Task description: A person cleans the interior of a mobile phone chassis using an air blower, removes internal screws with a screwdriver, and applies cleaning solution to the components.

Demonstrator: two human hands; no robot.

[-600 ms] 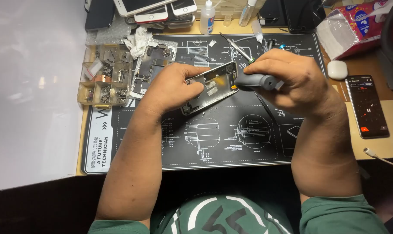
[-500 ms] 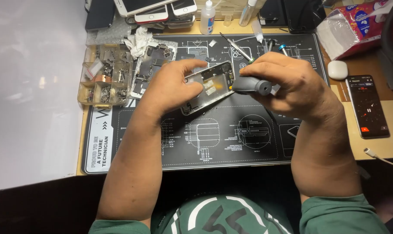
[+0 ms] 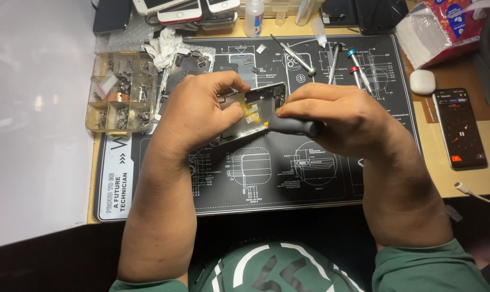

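- Nearest, below the near edge of the black mat (image 3: 288, 178): green shirt (image 3: 277, 265) with white marks.
- Over the middle of the mat: left hand (image 3: 199, 111), grip closed on the left end of the open phone body (image 3: 253, 105), thumb and fingers pinching its edge.
- Phone body held just above the mat's middle, tilted, insides facing up, a bit of yellow showing.
- Same spot over the mat as a moment ago; held steady.
- Right of the phone body, over the mat: right hand (image 3: 342, 116), grip closed around a dark-handled screwdriver (image 3: 293, 125).
- Changed just now: screwdriver lower and closer to the left hand than before, its front end now at the phone body's near right edge.
- Tip itself hidden by the fingers, so cannot tell what it touches.
- Likely meaning: tool brought in against the phone's insides, careful small work in hand.
- Off the mat's left edge: clear parts tray (image 3: 121, 92) full of small metal bits.
- On the mat's far part: spare screwdrivers (image 3: 358, 73) lying loose.
- Off the mat's right edge on the surface: white little case (image 3: 422, 81) and a lit phone (image 3: 461, 130).
- Past the mat's far edge: stack of phones (image 3: 175, 8) and a small bottle (image 3: 254, 16).
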